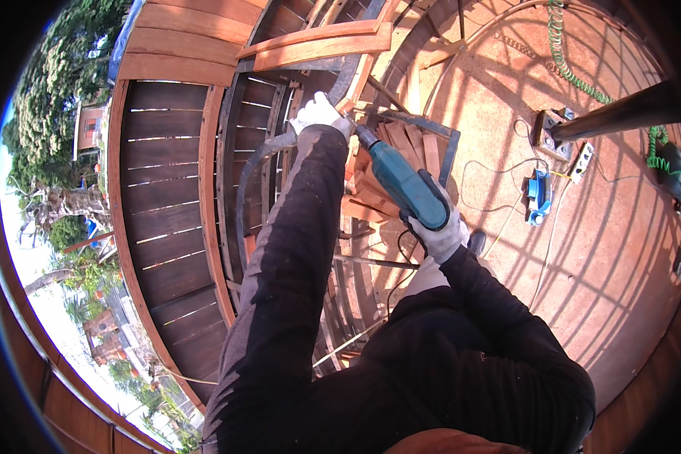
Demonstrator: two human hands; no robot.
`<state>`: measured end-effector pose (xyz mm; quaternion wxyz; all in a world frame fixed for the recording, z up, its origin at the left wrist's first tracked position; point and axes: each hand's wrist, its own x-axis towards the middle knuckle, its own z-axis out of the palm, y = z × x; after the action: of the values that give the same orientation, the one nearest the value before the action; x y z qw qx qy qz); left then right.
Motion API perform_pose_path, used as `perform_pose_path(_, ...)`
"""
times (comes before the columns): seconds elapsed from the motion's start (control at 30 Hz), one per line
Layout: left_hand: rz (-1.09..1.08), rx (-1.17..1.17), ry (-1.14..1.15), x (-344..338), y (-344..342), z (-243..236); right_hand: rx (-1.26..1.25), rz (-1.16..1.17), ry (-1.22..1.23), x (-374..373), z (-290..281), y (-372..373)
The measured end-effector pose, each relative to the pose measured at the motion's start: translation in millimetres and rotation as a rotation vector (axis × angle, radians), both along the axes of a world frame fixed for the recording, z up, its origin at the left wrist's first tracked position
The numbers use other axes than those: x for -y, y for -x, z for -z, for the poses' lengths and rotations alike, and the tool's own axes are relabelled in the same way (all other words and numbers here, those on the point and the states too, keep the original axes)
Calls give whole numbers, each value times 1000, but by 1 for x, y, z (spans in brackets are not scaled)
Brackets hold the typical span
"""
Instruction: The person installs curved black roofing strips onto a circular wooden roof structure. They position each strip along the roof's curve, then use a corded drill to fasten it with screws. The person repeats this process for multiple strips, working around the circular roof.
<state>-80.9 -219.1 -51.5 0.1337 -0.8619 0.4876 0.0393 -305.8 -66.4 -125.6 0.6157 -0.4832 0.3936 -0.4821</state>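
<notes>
My right hand (441, 233), in a white glove with dark patches, is wrapped round the rear handle of a teal power drill (403, 184). The drill points up and to the left, its dark chuck near a metal frame bar (356, 76). My left hand (318, 113), also in a white glove, is closed right by the drill's tip, against the frame and a strip of reddish wood. What its fingers grip is hidden, and so is the drill's bit. Below the drill lie several cut reddish wood pieces (424, 147).
Curved slatted wood (166, 174) runs along the left, with reddish planks (185, 38) on top. A blue device (538, 197), a power strip (582, 163) and cables lie on the floor at right. A dark post (620, 117) and a green coiled hose (575, 76) stand beyond.
</notes>
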Motion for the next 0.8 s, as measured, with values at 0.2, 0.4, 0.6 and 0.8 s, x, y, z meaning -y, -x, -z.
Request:
perform_pose_path(0.2,-16,-27,-7,1,1,-2,123,44,-140,-5,-11,-1)
perform_pose_path(0.4,24,-12,19,0,-5,6,169,65,-179,-6,-17,-7)
perform_pose_path(0.6,243,22,118,-18,-31,25,74,65,-58,-6,-10,-11)
perform_pose_path(0.8,226,36,79,-34,-45,28,5,26,-88,-1,-13,-8)
